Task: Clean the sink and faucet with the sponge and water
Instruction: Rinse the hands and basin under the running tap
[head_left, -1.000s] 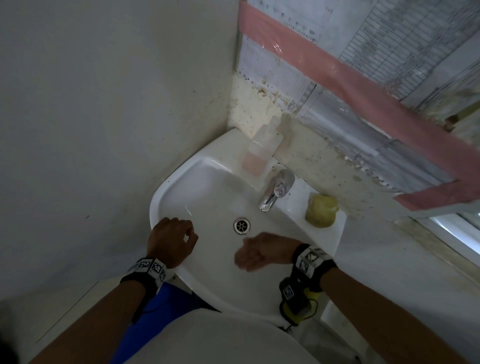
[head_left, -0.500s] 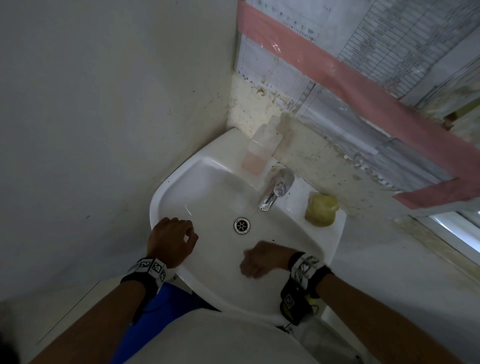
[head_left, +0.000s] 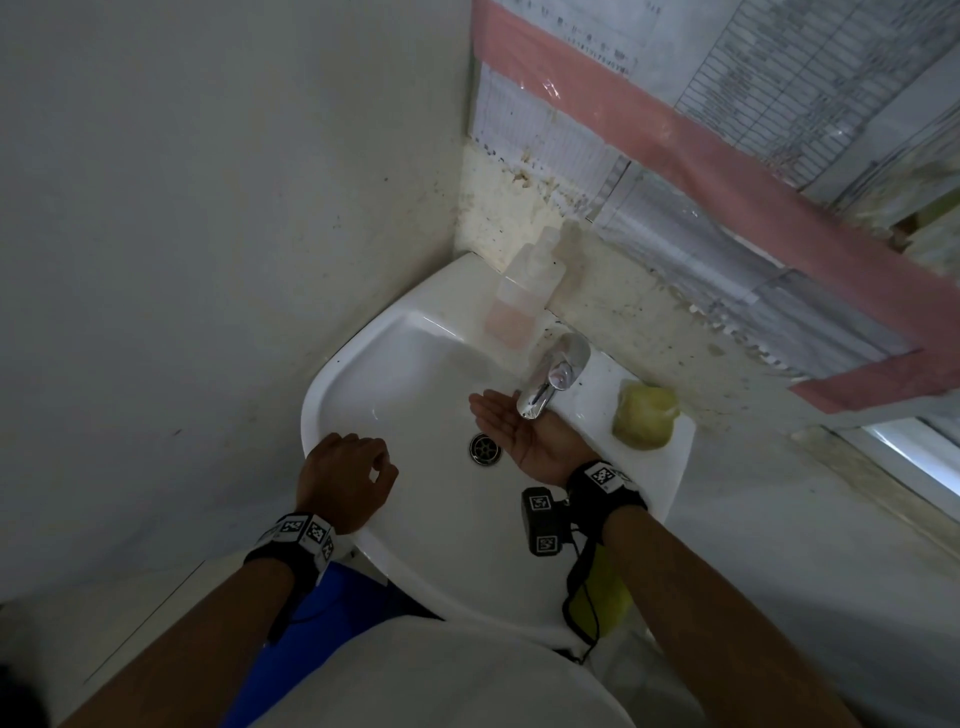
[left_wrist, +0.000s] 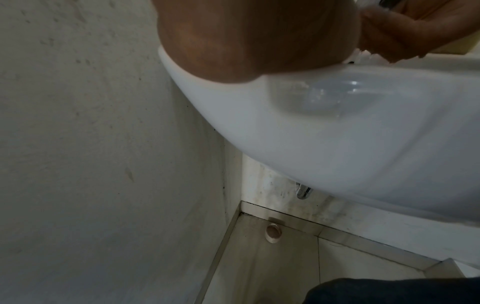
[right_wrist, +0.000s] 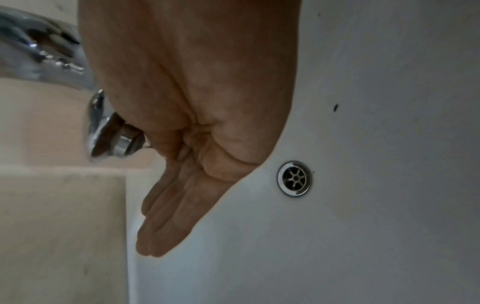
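- The papers (head_left: 810, 67) taped to the wall have tables and lines of print on them, but the words are too small and blurry to read.
- The black bands on both wrists have little black-and-white square codes. There are no words on them that I can read.
- The soap bottle (head_left: 519, 301) at the back of the sink has pink stuff at the bottom. I see no label on it.
- The white sink (head_left: 363, 364) sits in the corner of the room, with a round metal drain (head_left: 485, 448) in the middle.
- The shiny faucet (head_left: 553, 382) stands at the back edge and points down into the bowl.
- The yellow sponge (head_left: 644, 415) lies on the back right ledge of the sink, just beside the faucet. No hand is touching it.
- The right hand (head_left: 524, 431) is held flat, palm up, right under the faucet's spout. Its fingers (right_wrist: 166, 216) are straight and close together, and it holds nothing.
- I cannot tell if water is coming out.
- A moment ago the right hand was lower in the bowl, near the front, with the palm facing down. Now it has moved up to the spout and turned over.
- The left hand (head_left: 345, 480) rests on the front left rim of the sink, fingers curled over the edge. It is in the same spot as before.
- The sponge and the bottle have not moved.
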